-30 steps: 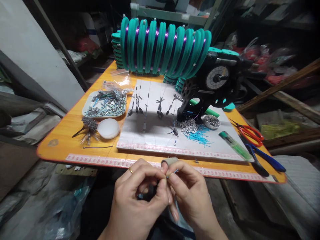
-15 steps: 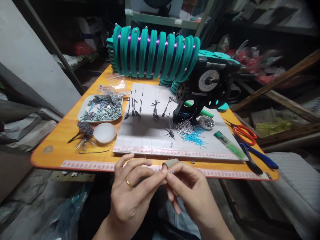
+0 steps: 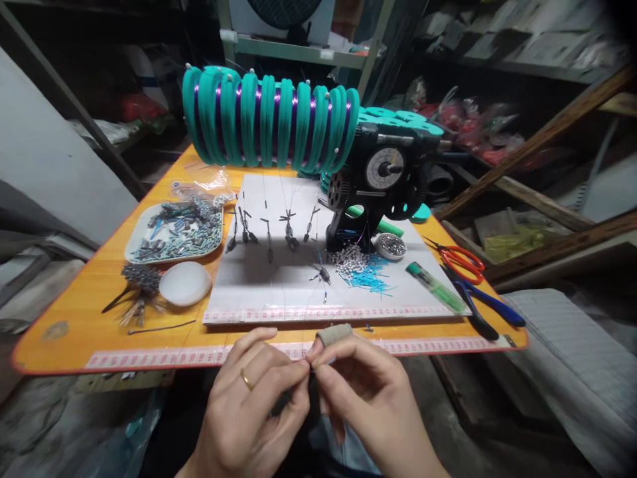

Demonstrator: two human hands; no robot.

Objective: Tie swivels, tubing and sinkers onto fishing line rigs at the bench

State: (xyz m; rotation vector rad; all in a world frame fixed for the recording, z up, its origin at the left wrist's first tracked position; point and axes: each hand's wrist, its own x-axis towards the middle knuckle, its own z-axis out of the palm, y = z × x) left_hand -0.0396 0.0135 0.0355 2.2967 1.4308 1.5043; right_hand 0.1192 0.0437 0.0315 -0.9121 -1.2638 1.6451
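Fingers (image 3: 286, 377) of your left hand (image 3: 243, 411) and right hand (image 3: 371, 392): closed in a pinch, tips together by the middle of the bench's (image 3: 92, 289) near edge. Piece between your fingertips: too small to make out. Grey wrap (image 3: 334, 334): one, just beside your pinch. Measuring strip (image 3: 189, 357): along the near edge. White board (image 3: 239, 289): beyond your hands, blue strips (image 3: 371, 276) toward its right edge. Tray (image 3: 174, 257) of small parts: near the bench's left edge. Blue-handled pliers (image 3: 492, 307): at the near right corner.
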